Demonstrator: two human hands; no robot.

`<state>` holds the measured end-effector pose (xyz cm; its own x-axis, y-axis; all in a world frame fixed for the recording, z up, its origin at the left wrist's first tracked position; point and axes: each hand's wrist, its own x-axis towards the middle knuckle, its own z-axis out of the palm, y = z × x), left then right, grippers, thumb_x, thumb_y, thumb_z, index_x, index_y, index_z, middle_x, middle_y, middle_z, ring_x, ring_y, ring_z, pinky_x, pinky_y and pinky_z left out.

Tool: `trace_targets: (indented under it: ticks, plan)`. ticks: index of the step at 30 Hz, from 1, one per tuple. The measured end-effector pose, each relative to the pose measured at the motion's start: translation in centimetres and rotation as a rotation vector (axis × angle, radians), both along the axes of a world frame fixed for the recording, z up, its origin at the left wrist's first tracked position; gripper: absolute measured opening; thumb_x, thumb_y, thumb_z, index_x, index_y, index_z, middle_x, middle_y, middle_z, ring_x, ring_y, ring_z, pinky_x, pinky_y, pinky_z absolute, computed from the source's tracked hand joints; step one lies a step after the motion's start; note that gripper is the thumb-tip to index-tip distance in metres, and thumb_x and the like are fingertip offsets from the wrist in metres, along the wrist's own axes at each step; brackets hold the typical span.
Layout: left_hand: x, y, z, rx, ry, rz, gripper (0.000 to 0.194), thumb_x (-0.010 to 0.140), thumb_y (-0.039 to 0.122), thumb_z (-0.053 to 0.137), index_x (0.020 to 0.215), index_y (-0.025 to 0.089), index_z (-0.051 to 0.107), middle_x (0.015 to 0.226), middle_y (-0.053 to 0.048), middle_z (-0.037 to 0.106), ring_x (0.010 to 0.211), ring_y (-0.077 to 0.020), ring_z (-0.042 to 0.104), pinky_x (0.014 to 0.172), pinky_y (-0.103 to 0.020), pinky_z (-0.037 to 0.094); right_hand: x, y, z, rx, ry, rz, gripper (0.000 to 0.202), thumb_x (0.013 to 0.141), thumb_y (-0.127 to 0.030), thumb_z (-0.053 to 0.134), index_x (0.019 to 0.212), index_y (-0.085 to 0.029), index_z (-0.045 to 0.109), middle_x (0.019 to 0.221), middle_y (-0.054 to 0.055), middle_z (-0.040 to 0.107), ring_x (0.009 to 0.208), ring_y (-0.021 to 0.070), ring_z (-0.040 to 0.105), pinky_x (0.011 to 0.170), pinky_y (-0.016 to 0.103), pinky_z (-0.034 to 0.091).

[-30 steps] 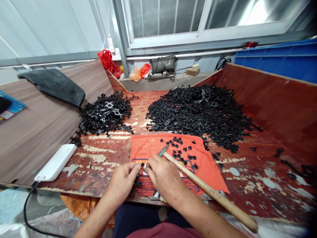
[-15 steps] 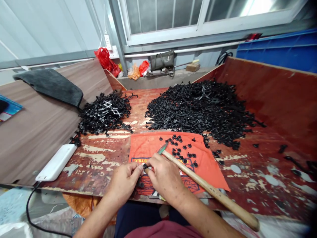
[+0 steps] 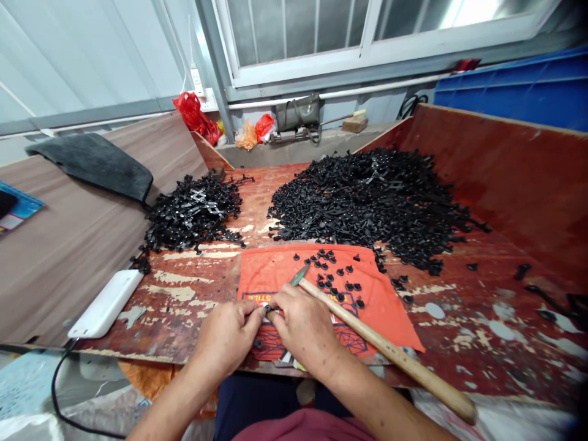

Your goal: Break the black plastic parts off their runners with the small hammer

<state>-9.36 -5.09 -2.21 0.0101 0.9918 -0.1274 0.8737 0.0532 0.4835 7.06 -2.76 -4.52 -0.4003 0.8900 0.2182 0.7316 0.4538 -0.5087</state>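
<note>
Grip: the left hand (image 3: pixel 229 334) pinches a small black part (image 3: pixel 268 309); the right hand (image 3: pixel 303 321) curls beside it, its hold one we cannot tell.
Small black part: over the orange cloth (image 3: pixel 390 312); we judge the step fingertip work, calling next for steadiness.
Heap (image 3: pixel 362 202): black pieces beyond the cloth.

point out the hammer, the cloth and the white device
Hammer (image 3: pixel 388 350): head view, middle of its wooden handle
Cloth (image 3: pixel 382 309): head view, bare orange part toward its right edge
White device (image 3: pixel 106 304): head view, middle of its top face
</note>
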Motion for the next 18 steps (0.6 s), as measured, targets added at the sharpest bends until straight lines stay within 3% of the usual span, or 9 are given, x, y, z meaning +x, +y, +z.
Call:
trace_targets:
  ticks: [6, 8, 11, 18]
  plan:
    - [-0.1, 0.5, 0.7, -0.065, 0.098, -0.043, 0.037, 0.091, 0.037, 0.044, 0.062, 0.021, 0.061, 0.06, -0.004, 0.065, 0.059, -0.0179, 0.059, 0.057, -0.027, 0.022, 0.3, 0.0, 0.1, -0.008, 0.019, 0.024, 0.007, 0.087, -0.022, 0.067, 0.08, -0.023, 0.068, 0.085, -0.001, 0.065, 0.084, 0.0175, 0.062, 0.069, 0.028, 0.037]
    - [0.0, 0.6, 0.8, -0.058, 0.109, -0.045, 0.037, 0.091, 0.038, 0.044, 0.064, 0.021, 0.062, 0.062, -0.004, 0.066, 0.059, -0.0182, 0.059, 0.057, -0.027, 0.022, 0.6, 0.0, 0.2, -0.01, 0.034, 0.048, 0.007, 0.087, -0.02, 0.067, 0.091, -0.024, 0.069, 0.089, -0.001, 0.066, 0.085, 0.0171, 0.062, 0.071, 0.027, 0.039]
    - [0.1, 0.5, 0.7, -0.041, 0.076, -0.042, 0.037, 0.092, 0.038, 0.044, 0.068, 0.022, 0.067, 0.066, -0.005, 0.069, 0.061, -0.019, 0.061, 0.058, -0.026, 0.023, 1.1, 0.0, 0.4, -0.001, 0.051, 0.121, 0.025, 0.087, -0.013, 0.063, 0.108, -0.027, 0.067, 0.095, -0.002, 0.069, 0.09, 0.0156, 0.063, 0.078, 0.024, 0.04]
    - [0.0, -0.1, 0.0, -0.025, -0.053, -0.033, 0.038, 0.093, 0.041, 0.043, 0.071, 0.022, 0.068, 0.066, -0.004, 0.069, 0.063, -0.0205, 0.061, 0.059, -0.026, 0.028, 1.2, 0.2, 0.0, 0.015, 0.043, 0.161, 0.017, 0.092, -0.013, 0.057, 0.099, -0.024, 0.069, 0.092, -0.001, 0.073, 0.09, 0.0175, 0.064, 0.079, 0.027, 0.04]
